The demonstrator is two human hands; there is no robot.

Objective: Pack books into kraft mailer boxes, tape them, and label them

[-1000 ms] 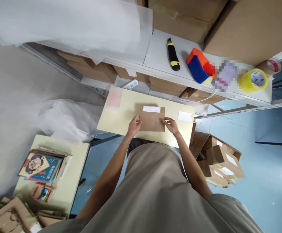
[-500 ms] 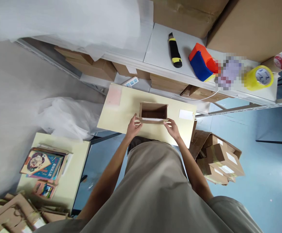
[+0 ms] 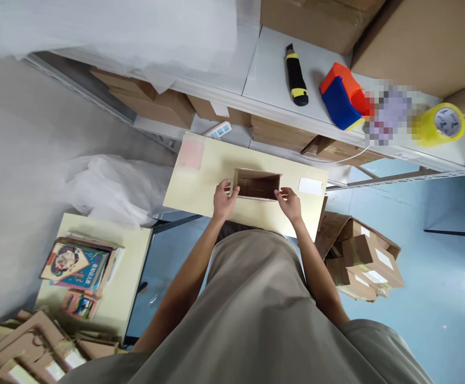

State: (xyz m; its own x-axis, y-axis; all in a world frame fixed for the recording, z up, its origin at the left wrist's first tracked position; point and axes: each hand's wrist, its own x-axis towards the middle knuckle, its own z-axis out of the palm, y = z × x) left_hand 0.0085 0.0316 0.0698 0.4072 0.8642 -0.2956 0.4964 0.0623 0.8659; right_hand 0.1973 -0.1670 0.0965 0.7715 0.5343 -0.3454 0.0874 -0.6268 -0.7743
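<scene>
A small open-topped cardboard box (image 3: 257,178) stands on the pale yellow tabletop (image 3: 208,176) in front of me, its dark inside facing up. At its near left corner, my left hand (image 3: 224,200) grips the box, thumb at the rim and fingers curled along the outer left side. My right hand (image 3: 290,205) holds the near right corner the same way, thumb on the edge and fingers outside. Right of the box lies a white label (image 3: 311,185). A pinkish sheet (image 3: 191,153) is at the table's far left corner.
Above the table, a shelf holds a utility knife (image 3: 296,77), an orange-and-blue tape dispenser (image 3: 344,98) and a yellow tape roll (image 3: 438,125). Books (image 3: 76,266) lie on a side table at left. Small boxes (image 3: 370,261) fill a carton at right. White plastic wrap (image 3: 108,186) hangs at left.
Both hands have moved from the near flap's ends up to the box's near corners and sides. The near flap with its white strip no longer sticks out towards me.
</scene>
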